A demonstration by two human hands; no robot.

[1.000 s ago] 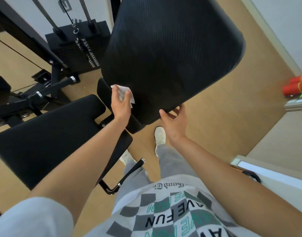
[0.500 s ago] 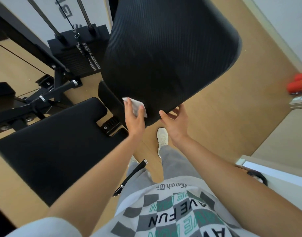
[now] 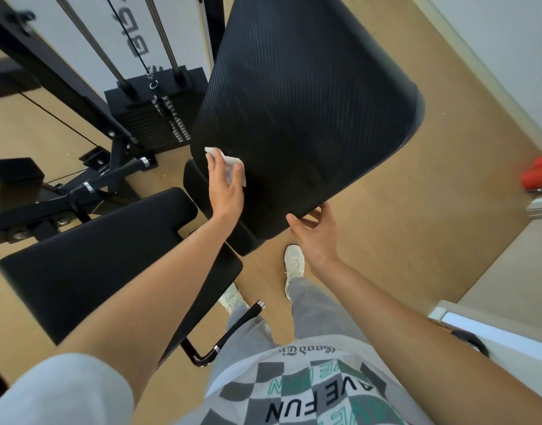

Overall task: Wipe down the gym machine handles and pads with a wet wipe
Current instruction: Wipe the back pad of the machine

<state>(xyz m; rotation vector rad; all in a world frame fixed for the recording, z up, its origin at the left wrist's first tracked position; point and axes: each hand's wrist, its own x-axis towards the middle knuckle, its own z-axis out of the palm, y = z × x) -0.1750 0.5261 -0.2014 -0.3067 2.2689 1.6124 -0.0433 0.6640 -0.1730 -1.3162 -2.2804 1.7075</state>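
Observation:
A large black ribbed back pad (image 3: 306, 111) tilts up in front of me. My left hand (image 3: 225, 188) presses a white wet wipe (image 3: 232, 165) flat against the pad's lower left part. My right hand (image 3: 315, 237) grips the pad's lower edge, fingers curled under it. A black seat pad (image 3: 88, 268) lies lower left, partly hidden by my left forearm. A black handle with chrome rings (image 3: 232, 329) sticks out below the seat.
The weight stack (image 3: 153, 118) with guide rods and cable stands behind on the left, beside black frame bars (image 3: 88, 185). Wooden floor all around. Red rolls (image 3: 539, 176) lie at the right wall. My feet in white shoes (image 3: 294, 262) stand under the pad.
My left hand slid the wipe right along the pad's lower part, then back up and left. My right hand stayed on the pad's lower edge.

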